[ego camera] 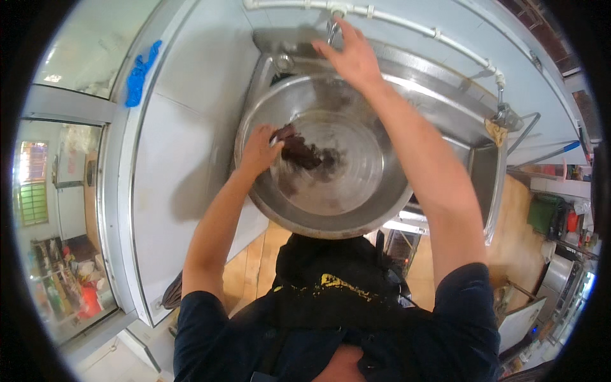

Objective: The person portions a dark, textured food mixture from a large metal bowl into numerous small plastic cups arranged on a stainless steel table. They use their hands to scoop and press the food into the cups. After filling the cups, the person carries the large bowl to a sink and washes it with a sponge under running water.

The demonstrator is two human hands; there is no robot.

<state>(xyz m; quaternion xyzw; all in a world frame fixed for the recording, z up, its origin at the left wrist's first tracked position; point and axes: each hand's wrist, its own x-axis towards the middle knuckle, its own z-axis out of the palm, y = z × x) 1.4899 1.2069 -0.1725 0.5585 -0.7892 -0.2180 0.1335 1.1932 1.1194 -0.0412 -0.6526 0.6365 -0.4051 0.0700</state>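
A large round stainless steel basin [353, 186] rests over a metal sink [489, 186] in front of me. On the basin's left side, my left hand [261, 149] holds the end of a wet, dark brown clump [300, 152] that hangs over the basin's bottom; what it is made of I cannot tell. My right hand [352, 55] is raised past the basin's far rim, its fingers apart beside a metal tap [332, 29] on the wall. Whether the fingertips touch the tap is unclear. Dark patches show on the basin's bottom near the clump.
White pipe [410, 25] runs along the tiled wall to a second tap [506, 114] with a hose, a yellowish cloth [496, 132] beside it. A blue glove [142, 76] hangs on the window frame at left. White panelling [186, 143] stands close left of the basin.
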